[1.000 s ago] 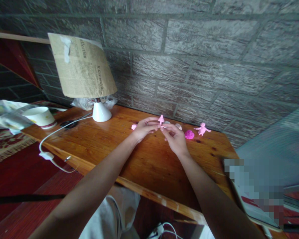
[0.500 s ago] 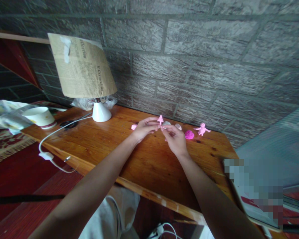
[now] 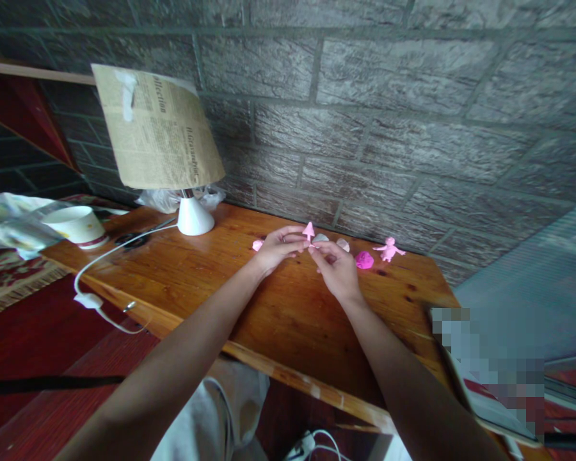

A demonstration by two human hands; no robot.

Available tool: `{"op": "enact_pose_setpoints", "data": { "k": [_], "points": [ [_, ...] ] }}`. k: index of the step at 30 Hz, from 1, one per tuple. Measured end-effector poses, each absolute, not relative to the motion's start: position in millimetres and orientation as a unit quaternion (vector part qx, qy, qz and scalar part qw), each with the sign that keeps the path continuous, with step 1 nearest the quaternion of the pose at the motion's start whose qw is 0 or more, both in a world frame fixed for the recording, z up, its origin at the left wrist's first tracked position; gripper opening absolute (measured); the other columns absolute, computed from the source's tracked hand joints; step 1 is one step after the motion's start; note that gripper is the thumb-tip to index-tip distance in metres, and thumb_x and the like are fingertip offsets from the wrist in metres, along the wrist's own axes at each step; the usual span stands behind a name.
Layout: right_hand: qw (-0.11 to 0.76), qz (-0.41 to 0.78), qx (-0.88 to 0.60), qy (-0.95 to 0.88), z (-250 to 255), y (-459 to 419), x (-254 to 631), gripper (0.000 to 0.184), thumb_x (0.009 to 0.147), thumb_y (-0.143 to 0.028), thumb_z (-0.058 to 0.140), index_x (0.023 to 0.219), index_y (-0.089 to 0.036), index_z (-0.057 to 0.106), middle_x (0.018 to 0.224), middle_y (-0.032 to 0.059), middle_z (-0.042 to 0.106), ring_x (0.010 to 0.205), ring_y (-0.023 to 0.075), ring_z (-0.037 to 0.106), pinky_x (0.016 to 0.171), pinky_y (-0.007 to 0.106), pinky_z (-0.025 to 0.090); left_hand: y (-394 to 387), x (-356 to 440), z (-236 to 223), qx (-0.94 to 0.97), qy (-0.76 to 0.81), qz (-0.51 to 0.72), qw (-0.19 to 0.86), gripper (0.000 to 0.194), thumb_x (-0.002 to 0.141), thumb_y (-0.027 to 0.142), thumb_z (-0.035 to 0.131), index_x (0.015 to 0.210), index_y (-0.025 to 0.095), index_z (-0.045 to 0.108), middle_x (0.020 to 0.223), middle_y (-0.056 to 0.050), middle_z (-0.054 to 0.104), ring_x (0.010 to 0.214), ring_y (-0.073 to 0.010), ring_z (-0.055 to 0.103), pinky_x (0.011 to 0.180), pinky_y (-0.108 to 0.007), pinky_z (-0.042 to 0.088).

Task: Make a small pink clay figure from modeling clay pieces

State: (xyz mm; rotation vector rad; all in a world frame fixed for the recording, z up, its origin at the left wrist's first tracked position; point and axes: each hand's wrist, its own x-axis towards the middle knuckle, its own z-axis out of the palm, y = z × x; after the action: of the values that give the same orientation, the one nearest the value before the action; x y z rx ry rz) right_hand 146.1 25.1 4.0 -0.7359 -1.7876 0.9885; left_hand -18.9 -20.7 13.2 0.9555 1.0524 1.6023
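Both of my hands meet over the back middle of the wooden desk (image 3: 192, 275). My left hand (image 3: 281, 248) and my right hand (image 3: 338, 269) are closed, their fingertips pinching a thin strip of pink clay (image 3: 312, 246) between them. Just beyond the fingertips rises a pink clay shape with a pointed cap and a short stem (image 3: 308, 230); whether the fingers touch it I cannot tell. A pink lump (image 3: 258, 245) lies left of my left hand. Behind my right hand are a white lump (image 3: 321, 237) and a pale pink lump (image 3: 343, 244), with a magenta clay lump (image 3: 364, 260) beside it.
A pink clay figure with outstretched arms (image 3: 389, 249) stands at the back right. On the left are a lamp (image 3: 195, 218) with its cord, black scissors (image 3: 137, 239) and a paper cup (image 3: 79, 227). A brick wall (image 3: 374, 128) borders the back; a blurred-out screen (image 3: 489, 371) is at right.
Hardly anything differs. The fingers of my right hand have shifted very slightly to the left at the pink strip, while the objects on the desk stay put.
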Motion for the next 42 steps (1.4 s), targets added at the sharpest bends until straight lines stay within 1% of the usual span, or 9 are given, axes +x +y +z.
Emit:
{"op": "enact_pose_setpoints", "data": {
  "k": [10,13,18,23,27,30,33,36,42],
  "points": [
    [0.461,0.385,-0.301,-0.741,2.3,26.0,146.4,0.034,0.085,-0.047,0.068,0.109,-0.023,0.073,0.089,0.0029,0.075,0.052,0.0114,0.056,0.051,0.027,0.050,-20.6,-17.5,12.5,0.405,0.426,0.652,0.478,0.054,0.057,0.027,0.093,0.106,0.017,0.072,0.091,-0.005,0.076,0.068,-0.0085,0.064,0.062,-0.019,0.045],
    [0.461,0.367,-0.305,-0.748,3.8,24.7,147.0,0.031,0.085,-0.046,0.067,0.103,-0.022,0.074,0.090,0.0038,0.076,0.055,0.0124,0.058,0.052,0.027,0.049,-20.5,-17.3,12.8,0.407,0.430,0.650,0.477,0.054,0.057,0.028,0.093,0.105,0.017,0.072,0.090,-0.004,0.076,0.067,-0.0082,0.063,0.060,-0.019,0.044],
    [0.471,0.350,-0.305,-0.750,4.2,23.6,147.1,0.023,0.087,-0.044,0.065,0.092,-0.023,0.073,0.085,0.0039,0.076,0.066,0.0166,0.065,0.054,0.027,0.050,-20.5,-16.0,12.9,0.407,0.436,0.648,0.473,0.053,0.057,0.027,0.093,0.105,0.017,0.073,0.086,-0.004,0.076,0.066,-0.0086,0.062,0.059,-0.019,0.043],
    [0.465,0.321,-0.313,-0.764,3.0,22.9,146.2,0.025,0.088,-0.046,0.064,0.091,-0.023,0.072,0.085,0.0042,0.076,0.063,0.0174,0.066,0.057,0.030,0.053,-19.8,-15.5,11.5,0.408,0.436,0.650,0.470,0.054,0.057,0.027,0.092,0.106,0.017,0.073,0.084,-0.003,0.076,0.064,-0.0084,0.061,0.058,-0.019,0.042],
    [0.477,0.281,-0.305,-0.775,5.9,20.6,146.0,0.024,0.088,-0.044,0.064,0.097,-0.024,0.073,0.091,0.0049,0.078,0.061,0.0169,0.065,0.064,0.032,0.054,-19.7,-15.6,11.0,0.407,0.436,0.651,0.470,0.054,0.057,0.026,0.092,0.106,0.017,0.072,0.084,-0.003,0.076,0.064,-0.0089,0.061,0.058,-0.020,0.042],
    [0.481,0.266,-0.304,-0.778,7.1,19.8,146.4,0.022,0.089,-0.042,0.063,0.092,-0.023,0.073,0.091,0.0051,0.078,0.063,0.0174,0.066,0.066,0.032,0.054,-19.9,-15.1,10.7,0.408,0.438,0.650,0.468,0.054,0.057,0.026,0.092,0.107,0.016,0.071,0.082,-0.003,0.075,0.064,-0.0093,0.061,0.058,-0.020,0.042],
    [0.475,0.280,-0.312,-0.774,4.8,20.7,146.5,0.022,0.089,-0.042,0.063,0.089,-0.023,0.074,0.088,0.0044,0.078,0.064,0.0178,0.066,0.066,0.032,0.054,-19.7,-14.4,10.1,0.406,0.440,0.650,0.467,0.056,0.057,0.026,0.092,0.107,0.016,0.071,0.081,-0.003,0.075,0.064,-0.0094,0.061,0.057,-0.020,0.042],
    [0.470,0.318,-0.329,-0.755,0.7,22.4,145.4,0.024,0.087,-0.046,0.065,0.090,-0.024,0.075,0.087,0.0038,0.077,0.065,0.0182,0.066,0.063,0.032,0.053,-19.1,-13.9,9.4,0.407,0.439,0.652,0.467,0.056,0.056,0.027,0.093,0.107,0.016,0.071,0.080,-0.003,0.075,0.063,-0.0098,0.061,0.057,-0.021,0.042],
    [0.468,0.351,-0.327,-0.742,0.8,23.3,144.0,0.030,0.084,-0.048,0.067,0.096,-0.023,0.076,0.095,0.0056,0.077,0.060,0.0164,0.061,0.058,0.031,0.051,-18.1,-14.9,8.3,0.406,0.436,0.655,0.466,0.056,0.056,0.028,0.093,0.106,0.015,0.071,0.080,-0.003,0.075,0.063,-0.0102,0.061,0.059,-0.022,0.042]
  ]
}}
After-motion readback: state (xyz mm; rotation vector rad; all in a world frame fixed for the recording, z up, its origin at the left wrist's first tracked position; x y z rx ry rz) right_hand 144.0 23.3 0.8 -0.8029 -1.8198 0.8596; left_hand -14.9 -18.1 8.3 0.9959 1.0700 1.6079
